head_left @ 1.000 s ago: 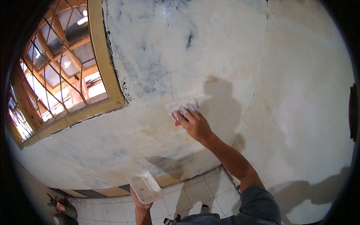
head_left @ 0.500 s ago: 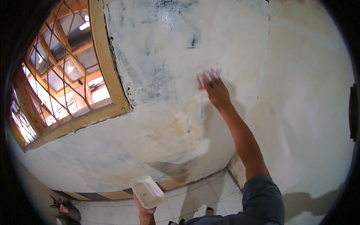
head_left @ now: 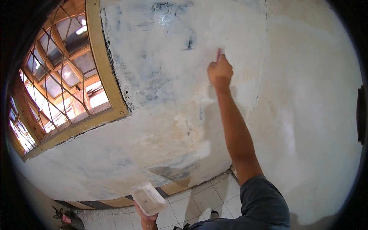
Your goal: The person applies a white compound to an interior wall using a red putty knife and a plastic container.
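My right arm reaches up to a patchy white wall (head_left: 230, 23). In my closed right hand (head_left: 220, 74) is a red putty scraper (head_left: 219, 54), seen nearly edge-on, its tip at the wall surface. Most of its grip is hidden by my fingers. Low down, my left hand (head_left: 143, 216) holds a white plastic tub (head_left: 156, 209) from beneath, tilted so its inside shows. Pale filler coats the inside. Blue-grey patches and dark marks show through the white layer left of my right hand.
A yellow-framed window (head_left: 94, 50) with a metal grille (head_left: 63, 69) takes the upper left. The wall meets another pale wall (head_left: 306, 107) at the right corner. Below are a striped skirting (head_left: 111, 203), floor tiles (head_left: 203, 197) and a dark pot-like object (head_left: 76, 220) at lower left.
My right hand has moved upward along the wall, turning the scraper from broad side to nearly edge-on. The tub stays in my left hand, and the view has shifted slightly.
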{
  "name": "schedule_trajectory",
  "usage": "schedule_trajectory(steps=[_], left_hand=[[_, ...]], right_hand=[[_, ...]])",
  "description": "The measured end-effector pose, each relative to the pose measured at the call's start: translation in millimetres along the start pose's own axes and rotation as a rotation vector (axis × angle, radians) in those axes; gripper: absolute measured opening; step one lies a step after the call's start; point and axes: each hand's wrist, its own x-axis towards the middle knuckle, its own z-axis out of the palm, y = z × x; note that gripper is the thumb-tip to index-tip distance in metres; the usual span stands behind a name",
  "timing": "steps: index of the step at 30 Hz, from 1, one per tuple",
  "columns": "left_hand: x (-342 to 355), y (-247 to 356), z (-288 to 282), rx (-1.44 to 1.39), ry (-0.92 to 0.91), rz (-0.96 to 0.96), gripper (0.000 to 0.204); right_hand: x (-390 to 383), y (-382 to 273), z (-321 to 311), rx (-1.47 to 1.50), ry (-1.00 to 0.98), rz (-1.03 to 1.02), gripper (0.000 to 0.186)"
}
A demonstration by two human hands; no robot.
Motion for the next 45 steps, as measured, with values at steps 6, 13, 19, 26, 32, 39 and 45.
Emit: schedule_trajectory(steps=[6,13,19,26,32,39,45], left_hand=[[-6,8,-14,0.162,-0.027,0.086,0.062],[-8,15,-11,-0.075,0.105,0.022,0.061],[-5,8,-9,-0.001,0.172,0.075,0.061],[-4,2,7,-0.066,0.050,-0.032,0.061],[-7,5,9,-0.045,0.075,-0.004,0.060],[-16,16,-4,-0.070,0.070,0.069,0.057],[-16,16,-5,0.012,0.047,0.094,0.056]], right_hand=[[-91,-79,39,-0.083,0.132,-0.587,0.049],[-82,-26,18,-0.009,0.211,-0.936,0.053],[-27,32,22,-0.109,0.078,-1.054,0.050],[-49,113,-11,0.163,0.075,-0.345,0.050],[44,44,-21,0.216,0.280,-0.108,0.054],[68,-87,-33,0.105,0.238,-0.271,0.043],[71,-79,-27,-0.005,0.100,-0.698,0.034]])
